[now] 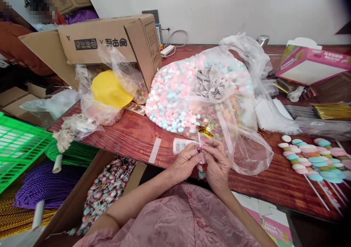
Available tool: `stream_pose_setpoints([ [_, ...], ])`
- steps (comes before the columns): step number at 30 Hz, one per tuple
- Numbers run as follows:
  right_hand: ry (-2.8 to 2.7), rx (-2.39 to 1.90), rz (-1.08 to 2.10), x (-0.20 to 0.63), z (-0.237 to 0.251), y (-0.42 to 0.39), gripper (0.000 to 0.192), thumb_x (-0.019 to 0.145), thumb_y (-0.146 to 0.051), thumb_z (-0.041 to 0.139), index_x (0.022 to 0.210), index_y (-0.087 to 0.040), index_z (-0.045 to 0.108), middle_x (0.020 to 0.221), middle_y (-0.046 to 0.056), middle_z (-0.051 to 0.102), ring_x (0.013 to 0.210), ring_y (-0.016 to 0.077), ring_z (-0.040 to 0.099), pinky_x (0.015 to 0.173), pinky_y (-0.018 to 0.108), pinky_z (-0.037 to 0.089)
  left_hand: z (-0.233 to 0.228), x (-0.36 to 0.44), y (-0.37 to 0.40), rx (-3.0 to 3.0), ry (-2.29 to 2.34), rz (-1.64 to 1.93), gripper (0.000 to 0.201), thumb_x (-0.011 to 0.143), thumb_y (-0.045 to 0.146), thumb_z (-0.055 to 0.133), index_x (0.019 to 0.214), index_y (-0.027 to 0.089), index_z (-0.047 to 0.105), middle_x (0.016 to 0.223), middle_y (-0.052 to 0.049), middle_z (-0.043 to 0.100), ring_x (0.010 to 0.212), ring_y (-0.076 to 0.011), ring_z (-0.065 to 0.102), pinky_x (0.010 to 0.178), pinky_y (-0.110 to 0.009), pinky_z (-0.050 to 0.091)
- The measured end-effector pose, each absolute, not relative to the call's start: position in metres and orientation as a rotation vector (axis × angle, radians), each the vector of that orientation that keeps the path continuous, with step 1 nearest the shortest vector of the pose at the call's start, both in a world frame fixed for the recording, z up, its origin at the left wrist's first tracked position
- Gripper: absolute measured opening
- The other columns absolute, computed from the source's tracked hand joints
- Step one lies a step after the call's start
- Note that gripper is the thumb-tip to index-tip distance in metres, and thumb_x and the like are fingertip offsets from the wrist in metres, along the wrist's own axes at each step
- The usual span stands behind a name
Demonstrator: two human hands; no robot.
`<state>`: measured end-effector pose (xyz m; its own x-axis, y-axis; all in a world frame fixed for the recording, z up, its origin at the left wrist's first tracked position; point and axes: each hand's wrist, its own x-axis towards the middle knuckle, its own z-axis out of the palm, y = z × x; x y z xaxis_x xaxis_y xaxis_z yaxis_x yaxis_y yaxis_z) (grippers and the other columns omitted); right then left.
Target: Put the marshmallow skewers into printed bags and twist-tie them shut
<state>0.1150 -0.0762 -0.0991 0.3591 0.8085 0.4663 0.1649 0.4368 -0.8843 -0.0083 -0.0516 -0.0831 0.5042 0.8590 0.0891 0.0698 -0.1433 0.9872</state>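
In front of my chest, both hands meet at a candy skewer with a white stick point(199, 139) pointing up and away from me. Thumb and fingertips of my left hand point(186, 160) are pinched at its neck. My right hand point(218, 163) pinches the same spot from the other side. Small red and blue bits show between the fingertips, too small to name. Below them hang colored candies point(202, 169), partly covered by my fingers. Gold tinsel point(205, 130) shows just beyond the stick. Printed paper slips point(179, 145) lie beside my left hand.
A large clear bag of pastel candies point(175, 93) fills the table's middle. Finished-looking candy skewers point(309, 157) lie at right, near a pink box point(309, 62). A cardboard box point(109, 38) and yellow bowl-shaped thing point(111, 88) stand left. Below are a candy-filled carton point(105, 188) and green basket point(22, 144).
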Motion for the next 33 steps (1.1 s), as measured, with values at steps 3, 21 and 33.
stream_pose_setpoints([
  [3,-1.161,-1.068,0.599,0.114,-0.107,-0.075,0.017,0.088,-0.017,0.058,0.09,-0.026,0.072,0.107,0.006,0.062,0.106,0.0213,0.062,0.092,0.045,0.052,-0.081,-0.009,-0.051,1.641,0.866,0.813,0.043,0.098,0.048,0.041,0.069,0.018,0.054,0.091,-0.006,0.056,0.097,-0.0179,0.054,0.093,-0.034,0.047],
  [21,-2.539,-0.689,-0.22,0.178,-0.052,-0.081,0.03,0.091,-0.006,0.04,0.107,-0.014,0.064,0.093,0.008,0.07,0.101,0.0215,0.059,0.095,0.046,0.037,-0.066,-0.032,-0.034,0.915,0.437,0.006,0.041,0.067,0.051,0.078,0.071,0.014,0.058,0.058,0.003,0.051,0.049,-0.0078,0.047,0.049,-0.021,0.038],
  [33,-2.406,-1.256,0.096,0.172,-0.069,-0.067,0.021,0.092,-0.012,0.045,0.083,-0.017,0.064,0.077,0.004,0.066,0.076,0.018,0.055,0.072,0.035,0.03,-0.056,-0.029,-0.037,2.338,0.897,0.323,0.023,0.094,0.023,0.039,0.086,0.015,0.059,0.089,-0.009,0.061,0.083,-0.0197,0.055,0.08,-0.034,0.045],
])
